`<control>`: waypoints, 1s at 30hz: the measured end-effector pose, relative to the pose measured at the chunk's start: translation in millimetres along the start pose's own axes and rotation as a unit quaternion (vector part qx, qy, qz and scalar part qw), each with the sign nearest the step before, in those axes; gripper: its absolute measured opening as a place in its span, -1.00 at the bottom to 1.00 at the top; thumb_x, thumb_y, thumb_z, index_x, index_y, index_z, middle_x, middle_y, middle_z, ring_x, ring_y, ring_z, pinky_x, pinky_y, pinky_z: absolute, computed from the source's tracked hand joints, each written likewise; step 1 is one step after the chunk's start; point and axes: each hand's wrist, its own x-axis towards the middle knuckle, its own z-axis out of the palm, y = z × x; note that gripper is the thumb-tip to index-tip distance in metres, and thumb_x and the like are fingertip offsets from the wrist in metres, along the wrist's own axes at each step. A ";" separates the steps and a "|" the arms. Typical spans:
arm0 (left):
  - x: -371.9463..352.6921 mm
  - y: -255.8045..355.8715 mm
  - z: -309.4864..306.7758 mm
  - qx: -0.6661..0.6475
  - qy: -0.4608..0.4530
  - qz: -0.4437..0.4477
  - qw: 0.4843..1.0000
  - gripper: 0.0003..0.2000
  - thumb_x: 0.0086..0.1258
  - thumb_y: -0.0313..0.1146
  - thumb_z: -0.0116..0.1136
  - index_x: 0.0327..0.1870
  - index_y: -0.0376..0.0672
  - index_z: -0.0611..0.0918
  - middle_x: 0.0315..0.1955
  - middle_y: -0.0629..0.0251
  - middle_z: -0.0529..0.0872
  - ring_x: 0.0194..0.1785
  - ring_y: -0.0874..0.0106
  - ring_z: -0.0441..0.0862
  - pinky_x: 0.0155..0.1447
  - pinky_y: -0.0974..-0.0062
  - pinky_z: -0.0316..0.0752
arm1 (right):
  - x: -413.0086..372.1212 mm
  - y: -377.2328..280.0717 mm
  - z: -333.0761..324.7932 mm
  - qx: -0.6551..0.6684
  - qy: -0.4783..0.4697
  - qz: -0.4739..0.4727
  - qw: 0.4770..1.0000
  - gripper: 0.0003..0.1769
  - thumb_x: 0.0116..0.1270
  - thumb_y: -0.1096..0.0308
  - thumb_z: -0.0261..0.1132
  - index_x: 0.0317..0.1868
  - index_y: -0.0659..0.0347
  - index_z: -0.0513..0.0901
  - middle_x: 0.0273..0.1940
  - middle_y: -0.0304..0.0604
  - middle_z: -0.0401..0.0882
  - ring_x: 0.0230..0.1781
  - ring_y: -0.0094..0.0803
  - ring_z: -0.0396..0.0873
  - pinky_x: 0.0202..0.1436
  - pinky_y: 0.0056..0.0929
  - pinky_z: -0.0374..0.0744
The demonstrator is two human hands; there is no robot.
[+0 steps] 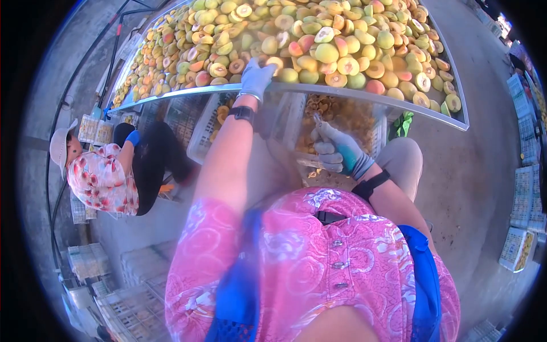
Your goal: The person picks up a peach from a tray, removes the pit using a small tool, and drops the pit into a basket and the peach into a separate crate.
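Metal-rimmed tray [364,96] of halved peaches [327,52]; gloved left hand [256,77] touches rim.

Single head-worn fisheye view, facing steeply downward and forward, tray [364,96] close ahead

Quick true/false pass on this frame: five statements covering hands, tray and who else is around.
1. The left hand is at the near rim of the tray of halved peaches. True.
2. The right hand lies on the tray as well. False: it is lower, closer to the body, in front of a crate under the tray.
3. Both hands wear gloves. True.
4. The tray is almost bare. False: the fruit halves cover it edge to edge.
5. Another person in a floral shirt and a light hat is low down on the left. True.
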 end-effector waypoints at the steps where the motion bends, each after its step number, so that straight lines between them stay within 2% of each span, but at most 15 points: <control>1: -2.5 -2.5 -2.0 -0.068 -0.007 -0.010 0.998 -0.52 0.21 -0.09 0.23 0.04 -0.27 0.59 -0.01 0.04 0.67 0.07 0.19 0.62 0.16 0.33 0.49 | -0.6 0.5 5.2 -0.018 0.025 0.006 1.000 -0.58 0.56 -0.09 -0.05 -0.07 0.09 0.48 -0.59 -0.46 0.21 -0.81 -0.68 0.11 -0.83 -0.62 0.14; 5: -33.6 -4.6 1.5 -0.543 -0.037 -0.105 0.832 -0.62 0.26 -0.20 0.20 0.05 -0.19 0.58 -0.12 0.19 0.67 -0.14 0.27 0.65 0.00 0.27 0.63 | -3.0 -0.5 41.0 -0.161 0.158 -0.027 0.974 -0.59 0.52 -0.05 0.04 0.09 0.06 0.52 -0.45 -0.41 0.47 -0.69 -0.65 0.34 -0.70 -0.65 0.29; 8: -78.6 8.3 8.0 -0.708 -0.072 -0.168 0.682 -0.61 0.30 -0.20 0.13 0.07 -0.24 0.55 -0.10 0.12 0.65 -0.10 0.18 0.63 0.10 0.16 0.59 | 7.1 2.4 46.6 -0.212 0.196 -0.100 0.952 -0.61 0.52 -0.07 0.08 -0.09 0.11 0.49 -0.59 -0.41 0.28 -0.79 -0.66 0.17 -0.76 -0.65 0.17; 12: -116.6 19.2 25.8 -0.763 -0.182 -0.165 0.597 -0.59 0.30 -0.21 0.05 0.09 -0.27 0.48 -0.09 0.04 0.58 -0.03 0.15 0.57 0.06 0.12 0.58 | 4.4 1.5 58.3 -0.326 0.212 -0.152 0.909 -0.61 0.52 -0.06 0.07 -0.07 0.13 0.47 -0.57 -0.37 0.32 -0.80 -0.62 0.22 -0.76 -0.64 0.21; 13: -139.8 40.5 13.7 -0.497 -0.190 0.040 0.846 -0.59 0.39 -0.18 -0.07 0.10 -0.33 0.46 -0.09 0.02 0.58 -0.04 0.12 0.58 0.09 0.08 0.56 | 3.7 1.4 58.6 -0.350 0.215 -0.159 0.898 -0.61 0.53 -0.05 0.06 -0.07 0.13 0.46 -0.57 -0.35 0.34 -0.80 -0.60 0.23 -0.77 -0.63 0.23; 14: -144.8 42.1 17.5 -0.500 -0.193 0.038 0.843 -0.59 0.39 -0.18 -0.07 0.10 -0.33 0.46 -0.09 0.02 0.58 -0.04 0.12 0.58 0.09 0.08 0.56 | 2.3 1.9 58.3 -0.373 0.218 -0.166 0.886 -0.62 0.53 -0.04 0.06 -0.07 0.13 0.45 -0.56 -0.34 0.35 -0.80 -0.58 0.25 -0.77 -0.62 0.25; 16: -150.2 45.8 21.5 -0.750 -0.230 -0.116 0.609 -0.64 0.44 -0.22 0.02 0.08 -0.34 0.50 -0.12 0.05 0.61 -0.08 0.20 0.61 0.02 0.19 0.59 | 1.3 2.1 57.9 -0.376 0.239 -0.166 0.880 -0.63 0.53 -0.04 0.05 -0.08 0.12 0.45 -0.56 -0.34 0.35 -0.80 -0.58 0.25 -0.77 -0.62 0.27; 18: -163.2 64.1 4.7 -0.757 -0.261 -0.159 0.578 -0.65 0.44 -0.23 0.13 0.07 -0.31 0.52 -0.11 0.11 0.62 -0.11 0.32 0.63 -0.03 0.36 0.60 | 0.1 2.6 56.4 -0.379 0.257 -0.166 0.873 -0.63 0.53 -0.04 0.05 -0.08 0.11 0.45 -0.55 -0.34 0.35 -0.80 -0.58 0.26 -0.77 -0.61 0.28; 19: -162.4 61.0 5.4 -0.509 -0.231 0.009 0.829 -0.64 0.43 -0.21 0.15 0.08 -0.30 0.52 -0.09 0.14 0.62 -0.09 0.36 0.63 -0.03 0.43 0.59 | -0.3 2.9 54.9 -0.398 0.258 -0.187 0.860 -0.65 0.54 -0.02 0.05 -0.10 0.10 0.45 -0.55 -0.34 0.35 -0.81 -0.58 0.25 -0.78 -0.60 0.27; 20: -161.4 57.0 7.8 -0.182 -0.166 0.176 0.953 -0.62 0.42 -0.18 0.17 0.09 -0.28 0.52 -0.07 0.17 0.61 -0.08 0.40 0.63 -0.04 0.50 0.59 | -0.4 3.3 53.1 -0.417 0.259 -0.208 0.846 -0.67 0.54 0.00 0.06 -0.12 0.10 0.45 -0.54 -0.35 0.36 -0.81 -0.58 0.24 -0.79 -0.59 0.25; 21: -156.1 42.9 21.5 -0.183 -0.166 0.176 0.953 -0.62 0.42 -0.18 0.17 0.09 -0.28 0.52 -0.07 0.17 0.61 -0.08 0.40 0.63 -0.04 0.50 0.59 | -1.3 2.8 50.2 -0.417 0.260 -0.208 0.846 -0.67 0.54 0.00 0.06 -0.12 0.10 0.45 -0.54 -0.35 0.36 -0.81 -0.58 0.24 -0.79 -0.59 0.25; 23: -145.5 18.7 47.8 -0.590 -0.216 0.038 0.777 -0.57 0.51 -0.12 0.07 0.22 -0.25 0.44 0.04 0.07 0.61 0.04 0.25 0.61 0.15 0.30 0.55 | -3.4 -0.4 42.7 -0.552 0.289 -0.231 0.747 -0.64 0.50 0.07 0.10 -0.08 0.26 0.49 -0.29 -0.09 0.64 -0.33 -0.21 0.63 -0.23 -0.24 0.56; 24: -146.0 15.0 50.7 -0.590 -0.216 0.039 0.777 -0.57 0.51 -0.12 0.07 0.22 -0.25 0.44 0.04 0.07 0.61 0.04 0.25 0.61 0.15 0.30 0.55 | -1.8 -1.2 37.8 -0.553 0.289 -0.232 0.747 -0.64 0.50 0.07 0.10 -0.08 0.26 0.49 -0.29 -0.09 0.64 -0.33 -0.21 0.63 -0.23 -0.24 0.56; 26: -159.1 34.3 35.7 -0.721 -0.274 -0.107 0.627 -0.54 0.49 -0.04 0.10 0.21 -0.21 0.46 -0.02 0.18 0.63 0.01 0.33 0.61 0.13 0.35 0.54 | 0.5 -1.8 32.6 -0.624 0.282 -0.268 0.678 -0.62 0.49 0.09 0.10 -0.06 0.31 0.47 -0.18 0.15 0.66 -0.15 0.11 0.63 -0.06 -0.06 0.54; 30: -172.8 48.9 31.3 -0.722 -0.264 -0.102 0.631 -0.52 0.49 0.01 0.08 0.20 -0.21 0.46 -0.06 0.21 0.63 -0.02 0.35 0.61 0.11 0.39 0.55 | -4.6 -1.6 45.1 -0.658 0.303 -0.261 0.639 -0.62 0.49 0.09 0.10 -0.06 0.30 0.48 -0.19 0.22 0.64 -0.11 0.17 0.60 -0.08 -0.05 0.54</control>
